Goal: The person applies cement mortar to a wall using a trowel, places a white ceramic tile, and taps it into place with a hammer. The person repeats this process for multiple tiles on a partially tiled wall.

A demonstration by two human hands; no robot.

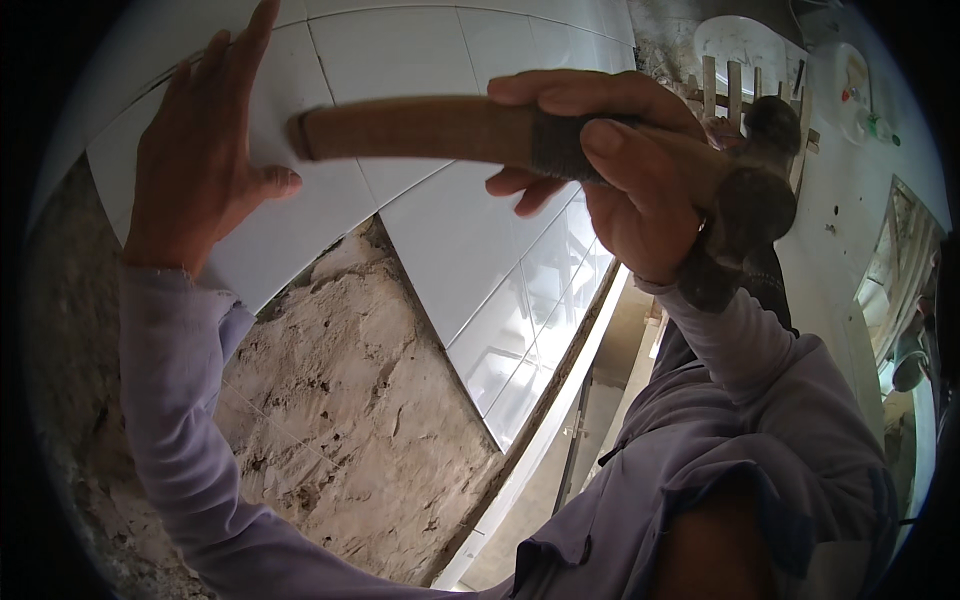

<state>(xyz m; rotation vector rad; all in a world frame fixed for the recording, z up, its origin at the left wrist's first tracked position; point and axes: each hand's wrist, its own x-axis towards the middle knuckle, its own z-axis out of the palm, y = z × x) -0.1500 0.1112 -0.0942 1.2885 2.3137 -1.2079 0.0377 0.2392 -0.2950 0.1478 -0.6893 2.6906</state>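
My left hand [200, 150] lies against a white wall tile [300, 215], its fingers stretched out and the thumb apart. In my right hand [640, 180] is a hammer [420, 128], gripped around the dark wrapping of its wooden handle. The dark hammer head [752, 205] is at the right, beside my right wrist. The handle's free end points left toward the tile under my left hand; whether it touches the tile I cannot tell. Other white tiles [450, 250] cover the wall around it, with thin joints between them.
Rough bare wall [350, 400] shows below the tiles, next to my left forearm. A pale edge strip [510, 490] runs along the wall's right side. Wooden slats [733, 90] and a white rounded basin-like thing [745, 45] are at the upper right.
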